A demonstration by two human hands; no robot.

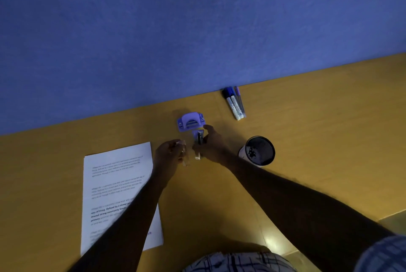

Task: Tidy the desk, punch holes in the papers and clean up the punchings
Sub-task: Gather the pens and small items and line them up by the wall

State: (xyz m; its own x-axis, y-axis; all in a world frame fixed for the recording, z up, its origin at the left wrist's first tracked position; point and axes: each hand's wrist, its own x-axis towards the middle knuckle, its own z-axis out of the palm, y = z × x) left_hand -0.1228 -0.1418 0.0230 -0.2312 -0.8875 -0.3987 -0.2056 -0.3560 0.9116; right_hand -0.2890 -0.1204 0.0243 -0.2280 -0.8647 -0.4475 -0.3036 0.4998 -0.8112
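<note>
A purple hole punch sits on the yellow desk near the blue wall. Just in front of it, my right hand grips a small purple and dark object, perhaps a stapler, with a pale end pointing toward me. My left hand is beside it and pinches a small pale, see-through item; what it is I cannot tell. A stack of printed papers lies at the left, partly under my left forearm.
A black mesh pen cup stands to the right of my right hand. Two markers and a pen lie side by side at the back against the wall. The desk's front edge shows at lower right.
</note>
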